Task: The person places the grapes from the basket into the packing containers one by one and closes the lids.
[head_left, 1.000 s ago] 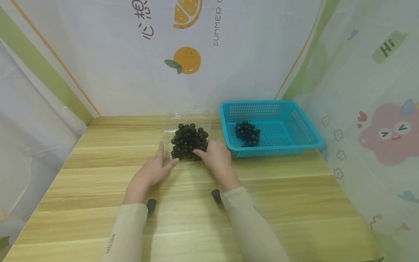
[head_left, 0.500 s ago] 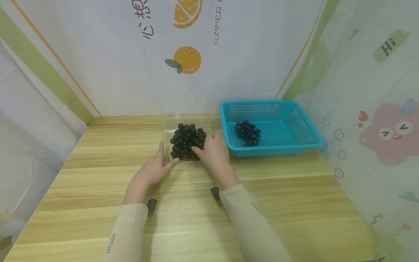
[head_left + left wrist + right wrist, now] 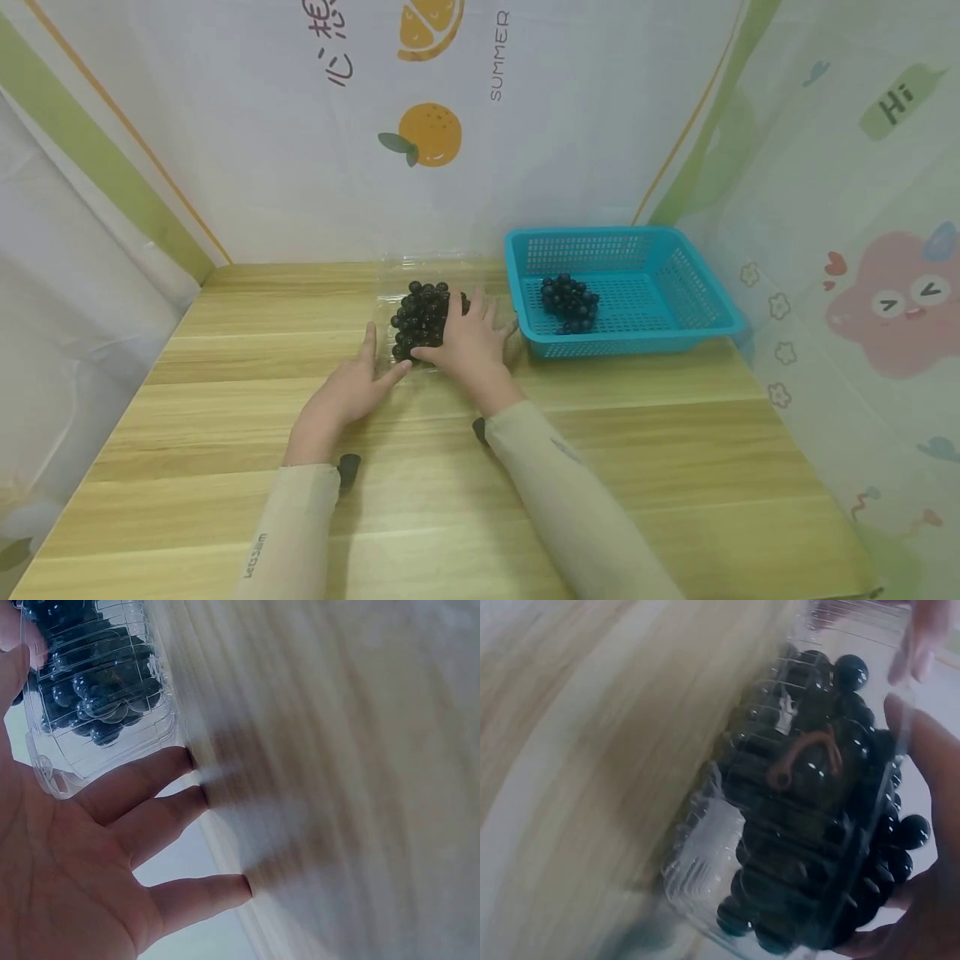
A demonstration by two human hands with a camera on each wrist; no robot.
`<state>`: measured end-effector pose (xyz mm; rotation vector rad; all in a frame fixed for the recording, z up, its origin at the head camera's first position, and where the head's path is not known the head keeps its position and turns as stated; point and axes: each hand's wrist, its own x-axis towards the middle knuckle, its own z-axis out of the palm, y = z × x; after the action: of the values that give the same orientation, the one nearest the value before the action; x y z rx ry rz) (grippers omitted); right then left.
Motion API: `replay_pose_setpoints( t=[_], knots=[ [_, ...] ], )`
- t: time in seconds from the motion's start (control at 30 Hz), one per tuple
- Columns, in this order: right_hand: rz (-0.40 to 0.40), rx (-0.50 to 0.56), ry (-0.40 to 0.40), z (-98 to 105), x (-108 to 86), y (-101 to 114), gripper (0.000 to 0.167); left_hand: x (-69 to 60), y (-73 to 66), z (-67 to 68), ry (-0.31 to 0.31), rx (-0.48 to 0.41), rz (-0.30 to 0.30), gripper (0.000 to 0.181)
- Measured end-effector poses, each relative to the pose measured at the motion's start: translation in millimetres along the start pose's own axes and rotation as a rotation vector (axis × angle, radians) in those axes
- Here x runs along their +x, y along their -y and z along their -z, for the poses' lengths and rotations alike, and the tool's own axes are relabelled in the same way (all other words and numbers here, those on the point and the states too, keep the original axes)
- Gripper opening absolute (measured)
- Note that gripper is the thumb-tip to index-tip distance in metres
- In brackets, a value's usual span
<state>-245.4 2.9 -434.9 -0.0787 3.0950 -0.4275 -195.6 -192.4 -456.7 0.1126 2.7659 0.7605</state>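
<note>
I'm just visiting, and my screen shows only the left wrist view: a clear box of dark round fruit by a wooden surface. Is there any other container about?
Observer: Yes. The head view shows a blue basket on the table, to the right of the clear box.
Visitor: Oh, nice! Is there anything inside it?
Observer: A cluster of dark round fruit lies in there, toward the end nearer the box.
</note>
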Motion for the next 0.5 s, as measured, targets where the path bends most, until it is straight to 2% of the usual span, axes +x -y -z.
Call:
replay_pose_setpoints(
  t=[0.13,0.27,0.37,0.5],
  knots=[
    [-0.027,-0.022,0.010,-7.0,2.6,3.5,0.137,-0.3,0.6,-0.3,0.006,-0.006,0.003,0.113],
    [0.007,-0.008,-0.019,-11.0,3.2,4.2,0.139,-0.6,0.2,-0.4,0.005,-0.006,0.001,0.111],
    [0.060,0.021,-0.037,-13.8,4.2,3.9,0.133,-0.9,-0.4,-0.1,0.003,-0.006,0.001,0.110],
    [0.094,0.051,-0.063,-17.2,5.6,2.9,0.115,-1.0,-0.9,-0.1,0.003,-0.004,0.003,0.109]
  ],
)
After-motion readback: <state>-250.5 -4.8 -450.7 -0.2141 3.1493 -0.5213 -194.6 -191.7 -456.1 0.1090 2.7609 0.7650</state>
